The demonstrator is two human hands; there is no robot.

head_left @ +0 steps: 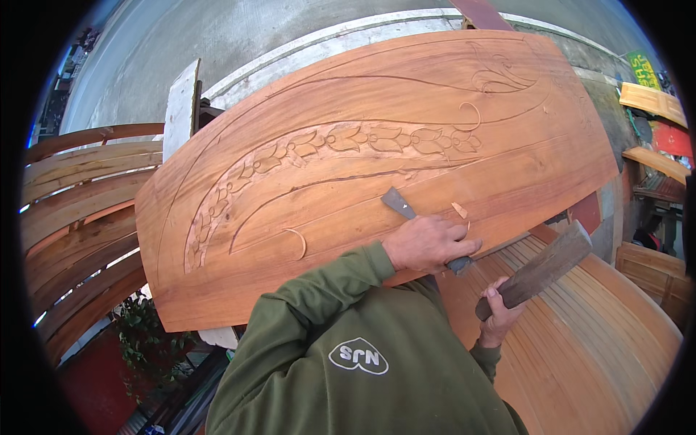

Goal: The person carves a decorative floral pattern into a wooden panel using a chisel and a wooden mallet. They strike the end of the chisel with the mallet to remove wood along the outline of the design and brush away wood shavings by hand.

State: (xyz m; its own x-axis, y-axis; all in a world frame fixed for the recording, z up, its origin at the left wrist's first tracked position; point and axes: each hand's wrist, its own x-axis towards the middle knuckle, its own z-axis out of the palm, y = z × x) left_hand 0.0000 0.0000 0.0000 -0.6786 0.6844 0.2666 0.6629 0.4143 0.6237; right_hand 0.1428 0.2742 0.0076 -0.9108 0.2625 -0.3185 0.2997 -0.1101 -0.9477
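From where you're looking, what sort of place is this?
Probably an open-air woodworking workshop: a carved wooden panel, a wooden mallet in the right hand, and planks at the left.

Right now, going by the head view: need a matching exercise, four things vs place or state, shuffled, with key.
Things:
1. chisel
2. mallet
3. plant
4. board

Place or state:
A. at the lower left of the picture
B. carved with a curved band of leaf shapes
C. in the right hand
D. in the left hand, its flat blade showing

Pairs: 1-D, 2-C, 3-A, 4-B
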